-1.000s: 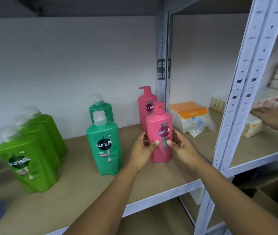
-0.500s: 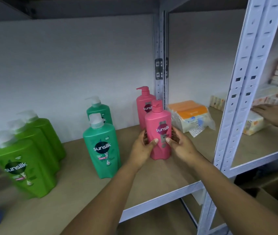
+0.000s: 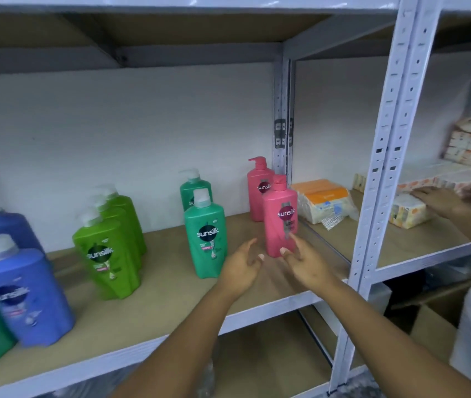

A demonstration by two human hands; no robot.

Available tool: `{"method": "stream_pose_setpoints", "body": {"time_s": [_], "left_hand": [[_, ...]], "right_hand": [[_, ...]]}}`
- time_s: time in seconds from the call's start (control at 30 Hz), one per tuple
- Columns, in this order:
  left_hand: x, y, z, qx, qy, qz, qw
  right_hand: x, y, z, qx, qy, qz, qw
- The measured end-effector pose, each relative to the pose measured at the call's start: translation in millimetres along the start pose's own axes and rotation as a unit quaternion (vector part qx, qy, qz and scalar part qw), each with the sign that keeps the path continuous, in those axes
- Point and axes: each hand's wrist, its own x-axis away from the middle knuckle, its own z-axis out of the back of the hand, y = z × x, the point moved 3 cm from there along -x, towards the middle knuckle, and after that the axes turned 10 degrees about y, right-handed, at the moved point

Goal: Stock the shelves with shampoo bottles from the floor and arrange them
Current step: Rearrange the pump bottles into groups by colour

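Observation:
A pink shampoo bottle (image 3: 281, 216) stands upright on the wooden shelf (image 3: 165, 300), in front of a second pink bottle (image 3: 258, 188). My left hand (image 3: 241, 267) hovers just left of and below it, fingers relaxed, holding nothing. My right hand (image 3: 304, 261) is in front of the bottle's base, fingers loose, its fingertips near or brushing the bottle. Left of these stand two teal bottles (image 3: 206, 234), a row of lime green bottles (image 3: 108, 254) and blue bottles (image 3: 24, 294).
A metal upright (image 3: 383, 168) divides this bay from the right one, where another person's hand (image 3: 441, 201) rests on tissue packs (image 3: 324, 201). A shelf board runs overhead. A cardboard box (image 3: 435, 320) sits low at right.
Both my hands have let go of the front pink bottle and drawn back toward me. The view has tilted up and widened leftward, bringing blue bottles into sight.

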Motion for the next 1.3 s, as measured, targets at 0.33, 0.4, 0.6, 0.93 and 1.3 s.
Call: {"method": "stream_pose_setpoints", "body": {"time_s": [0.33,0.4,0.6,0.93,1.3], "left_hand": [[115,-40,94,-0.191,-0.005,-0.027,0.981],[139,-50,115,-0.227,0.003,-0.022,0.974],[203,-76,179,-0.29,0.011,0.009,0.957],[249,-110,292,-0.318,0.093,0.075,0.941],[222,-159,384,-0.148,0.246,0.12,0.95]], "right_hand": [[113,-70,-30,0.231,-0.011,0.095,0.968],[133,-86,-43,0.28,-0.035,0.129,0.951],[188,-136,-86,0.315,-0.061,0.169,0.932],[215,-222,-154,0.262,-0.118,0.232,0.929],[173,-294,-232,0.047,-0.12,0.158,0.979]]}}
